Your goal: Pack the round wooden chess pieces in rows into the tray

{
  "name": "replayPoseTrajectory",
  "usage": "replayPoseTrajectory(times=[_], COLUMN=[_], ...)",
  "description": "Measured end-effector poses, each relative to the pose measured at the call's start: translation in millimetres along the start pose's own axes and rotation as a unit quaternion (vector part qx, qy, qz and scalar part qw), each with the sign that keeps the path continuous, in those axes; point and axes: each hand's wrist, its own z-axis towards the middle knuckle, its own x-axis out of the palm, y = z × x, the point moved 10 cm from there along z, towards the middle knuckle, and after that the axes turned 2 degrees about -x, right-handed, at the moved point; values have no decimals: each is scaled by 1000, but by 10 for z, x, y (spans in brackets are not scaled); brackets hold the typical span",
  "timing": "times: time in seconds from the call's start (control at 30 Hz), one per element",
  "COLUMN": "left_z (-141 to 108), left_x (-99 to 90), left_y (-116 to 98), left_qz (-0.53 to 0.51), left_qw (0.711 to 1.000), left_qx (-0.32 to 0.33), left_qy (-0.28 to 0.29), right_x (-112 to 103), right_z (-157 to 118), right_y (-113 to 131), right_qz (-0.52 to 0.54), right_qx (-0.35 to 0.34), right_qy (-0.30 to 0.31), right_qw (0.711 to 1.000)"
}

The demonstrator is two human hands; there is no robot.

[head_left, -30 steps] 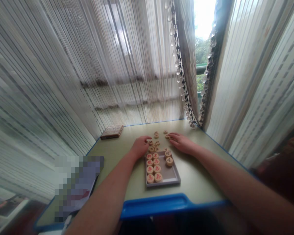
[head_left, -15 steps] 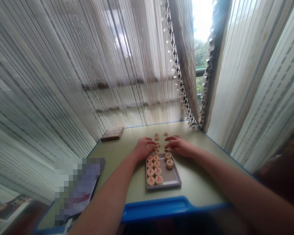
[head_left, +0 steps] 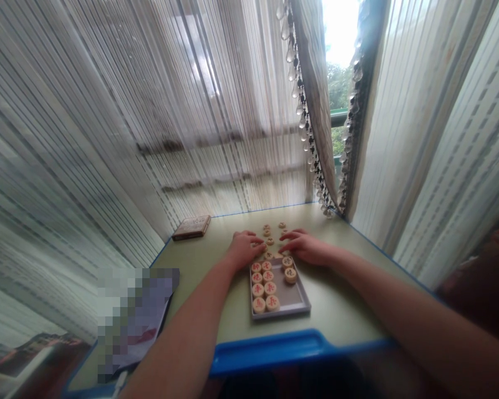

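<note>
An open shallow box (head_left: 306, 299) holds several round wooden pieces with red characters in two columns at its left. On its right side are a dark-marked piece (head_left: 290, 274) and another (head_left: 287, 261) behind it. Beyond the box, several loose pieces, among them one at the back (head_left: 281, 225) and one nearer (head_left: 270, 241), lie on the table. My left hand (head_left: 246, 247) is left of these, fingers apart, fingertips close to the pieces. To their right my right hand (head_left: 305, 245) has its fingers spread, with fingertips near a partly hidden piece.
A closed wooden-looking box (head_left: 192, 226) lies at the back left of the green table (head_left: 336, 310). A partly blurred tablet-like device (head_left: 149, 321) is at the left, near my left forearm. The table has a blue front edge (head_left: 270, 350); curtains hang behind.
The view has shifted slightly. Among the loose pieces, the one between my hands now shows more clearly, standing apart from my left fingertips. Both hands remain in nearly the same place.
</note>
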Motion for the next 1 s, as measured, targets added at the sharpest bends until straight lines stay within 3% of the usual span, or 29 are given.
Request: replayPoseTrajectory(times=[0.2, 0.33, 0.43, 0.67, 0.8, 1.0], left_z=[43, 30, 5, -63, -72, -45], left_x=[17, -53, -136, -279, -292, -229], left_y=[-14, -60, -99, -131, -98, 9], left_qz=[2, -9, -20, -126, -137, -218], left_qw=[1000, 1000, 999, 987, 985, 970], left_qx=[4, 12, 10, -3, -3, -32], left_qy=[2, -21, -47, -96, -106, -102], right_x=[-50, 13, 5, -119, -165, -195], right_z=[0, -4, -16, 10, 26, 21], right_y=[-85, 40, 73, -67, -148, -75], right_qz=[6, 11, 1, -37, -73, -121], right_qx=[15, -18, -7, 38, 58, 47], right_qy=[-24, 13, 29, -24, -58, -49], right_qw=[1000, 1000, 1000, 998, 994, 990])
